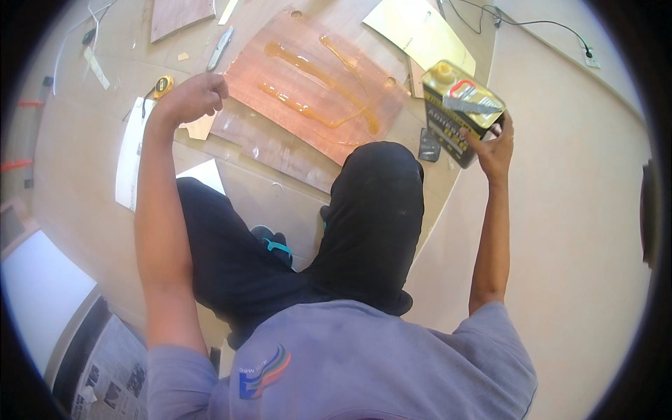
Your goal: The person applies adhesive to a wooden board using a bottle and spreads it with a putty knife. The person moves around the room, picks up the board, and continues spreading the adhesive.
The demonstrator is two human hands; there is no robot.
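My right hand [496, 149] grips a rectangular metal adhesive can [443, 123] by its side, tilted above the floor at the right. The can's gold top has a yellowed spout and a red-and-white handle, with a grey strip lying across it. My left hand [197, 100] hovers loosely curled near the left edge of a reddish wooden panel [294, 79]; nothing shows in its fingers. Thick amber lines of adhesive [310, 65] run across the panel, glossy and unspread. Under the panel's near side lies another wooden board [283, 160].
A utility knife [220, 48] and a yellow tape measure [163, 86] lie left of the panel. A cream sheet [420, 31] is beyond it. Near my right knee sits a small dark piece [429, 145]. A black cable runs to a plug [589, 54] in the wall.
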